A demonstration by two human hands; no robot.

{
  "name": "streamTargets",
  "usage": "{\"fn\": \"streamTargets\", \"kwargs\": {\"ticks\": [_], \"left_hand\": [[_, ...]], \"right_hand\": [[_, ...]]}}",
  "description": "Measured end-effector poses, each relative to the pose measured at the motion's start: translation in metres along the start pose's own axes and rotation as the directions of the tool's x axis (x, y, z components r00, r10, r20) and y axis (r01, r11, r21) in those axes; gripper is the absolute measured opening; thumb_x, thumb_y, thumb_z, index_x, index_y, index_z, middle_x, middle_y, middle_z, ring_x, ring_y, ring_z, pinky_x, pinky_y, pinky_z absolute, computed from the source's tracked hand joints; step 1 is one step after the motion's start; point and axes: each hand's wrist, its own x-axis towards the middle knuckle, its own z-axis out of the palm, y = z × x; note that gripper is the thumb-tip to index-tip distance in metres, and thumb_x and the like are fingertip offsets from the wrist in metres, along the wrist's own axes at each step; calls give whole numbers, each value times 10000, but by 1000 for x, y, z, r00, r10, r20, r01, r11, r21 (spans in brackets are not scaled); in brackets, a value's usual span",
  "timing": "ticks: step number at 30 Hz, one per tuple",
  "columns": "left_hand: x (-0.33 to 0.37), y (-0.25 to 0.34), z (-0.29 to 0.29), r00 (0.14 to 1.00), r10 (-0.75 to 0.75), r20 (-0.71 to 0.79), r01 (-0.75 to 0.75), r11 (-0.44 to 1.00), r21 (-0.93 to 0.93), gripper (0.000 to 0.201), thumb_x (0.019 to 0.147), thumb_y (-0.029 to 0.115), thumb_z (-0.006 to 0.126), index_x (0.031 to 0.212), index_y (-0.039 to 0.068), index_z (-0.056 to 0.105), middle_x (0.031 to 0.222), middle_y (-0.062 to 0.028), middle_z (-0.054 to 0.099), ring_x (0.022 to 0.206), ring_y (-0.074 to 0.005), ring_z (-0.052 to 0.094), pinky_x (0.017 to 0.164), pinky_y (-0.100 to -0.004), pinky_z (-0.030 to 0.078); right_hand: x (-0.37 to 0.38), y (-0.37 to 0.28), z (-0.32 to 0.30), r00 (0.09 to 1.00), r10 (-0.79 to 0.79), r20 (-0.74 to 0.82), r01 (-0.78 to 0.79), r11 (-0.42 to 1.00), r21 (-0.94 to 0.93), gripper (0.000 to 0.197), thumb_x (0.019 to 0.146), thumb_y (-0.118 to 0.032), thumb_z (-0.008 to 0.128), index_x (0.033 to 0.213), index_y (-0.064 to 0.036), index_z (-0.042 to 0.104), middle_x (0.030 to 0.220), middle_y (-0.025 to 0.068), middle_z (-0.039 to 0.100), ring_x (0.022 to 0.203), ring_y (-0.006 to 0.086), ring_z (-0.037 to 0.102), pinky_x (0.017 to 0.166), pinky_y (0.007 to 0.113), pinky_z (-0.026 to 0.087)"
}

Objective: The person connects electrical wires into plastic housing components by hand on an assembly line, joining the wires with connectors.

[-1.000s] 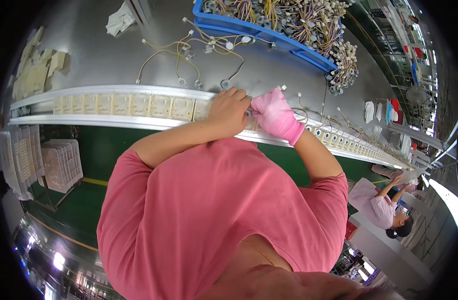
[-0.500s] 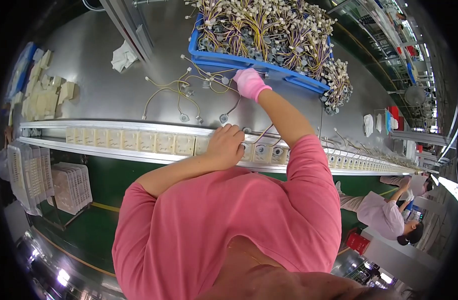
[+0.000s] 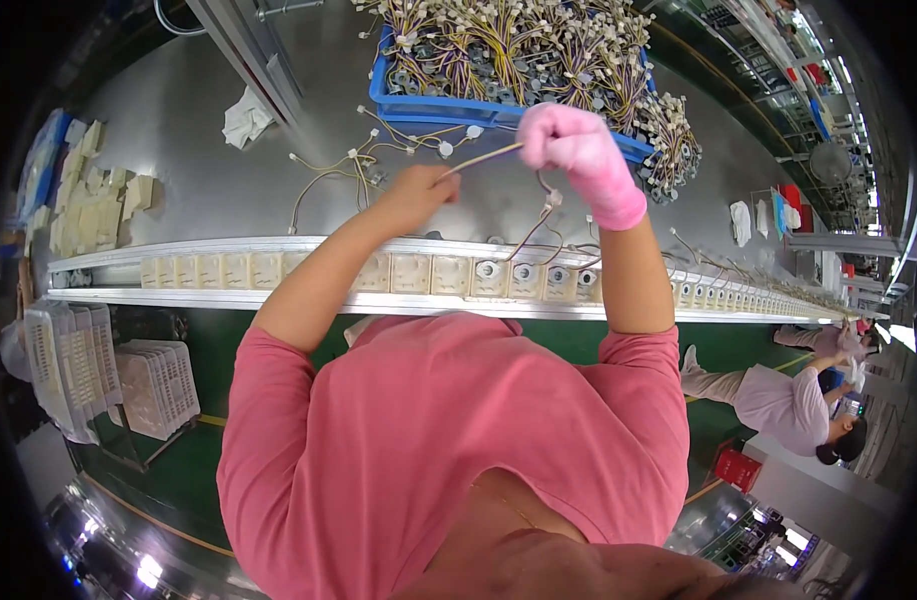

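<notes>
A thin cable of yellow and dark wires (image 3: 490, 157) is stretched between my two hands above the metal bench. My bare left hand (image 3: 418, 199) is closed on its one end. My right hand (image 3: 576, 150), in a pink glove, is closed round the other end, and a wire with a white connector (image 3: 552, 199) hangs below it. Just beneath runs a row of cream plastic housings (image 3: 411, 273) in a metal rail (image 3: 323, 298); the ones by my right forearm have round grey parts set in them. More loose wire harnesses (image 3: 355, 157) lie left of my hands.
A blue bin (image 3: 448, 108) heaped with wire harnesses stands at the back, some spilling over its right end. A white cloth (image 3: 246, 117) lies by a metal post (image 3: 240, 52). Cream blocks (image 3: 88, 205) are piled far left. Another person (image 3: 793, 405) works along the rail at right.
My right hand has lifted from the bin's front edge and come right and nearer with a cable. My left hand has risen off the housings and taken hold of the cable's other end.
</notes>
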Motion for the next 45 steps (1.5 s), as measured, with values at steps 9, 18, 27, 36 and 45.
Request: {"fn": "streamTargets", "kwargs": {"ticks": [9, 18, 27, 36, 45], "left_hand": [[-28, 12, 24, 921, -306, 243, 358, 411, -838, 452, 980, 371, 343, 1252, 39, 485, 1055, -112, 582, 1001, -219, 561, 895, -375, 449], [-49, 23, 14, 993, -101, -65, 112, 974, 197, 263, 864, 274, 537, 866, 22, 612, 783, -169, 610, 743, -308, 590, 630, -393, 433], [-71, 5, 14, 918, 349, 188, -394, 759, 519, 118, 744, 131, 600, 812, 38, 570, 840, -128, 507, 847, -314, 513, 718, -409, 430], [-83, -2, 37, 930, 365, 36, -307, 723, 619, 170, 726, 61, 578, 883, 23, 528, 897, -156, 519, 872, -350, 484, 774, -429, 368], [-82, -1, 42, 934, 351, 62, -309, 710, 633, 154, 732, 74, 565, 859, 9, 507, 894, -157, 504, 886, -346, 466, 763, -426, 347]], "right_hand": [[-46, 58, 107, 966, -183, -181, -84, 443, -892, 228, 763, -225, 576, 911, -53, 553, 741, 133, 597, 647, 305, 587, 607, 410, 448], [-56, 63, 110, 948, -26, -317, -192, 748, -635, 240, 716, -296, 637, 866, -110, 632, 718, 117, 603, 676, 310, 596, 625, 410, 470], [-64, 66, 110, 985, -12, 174, 162, 428, -889, 132, 708, -195, 614, 742, -69, 625, 679, 132, 599, 652, 314, 609, 587, 413, 474], [-88, 94, 136, 990, -137, -39, 3, 291, -957, 123, 652, -164, 617, 734, -73, 624, 693, 99, 600, 704, 267, 615, 596, 375, 471], [-96, 92, 149, 935, -211, -285, -197, 360, -912, 151, 709, -219, 558, 643, -84, 575, 686, 55, 535, 703, 216, 532, 643, 354, 370]]}}
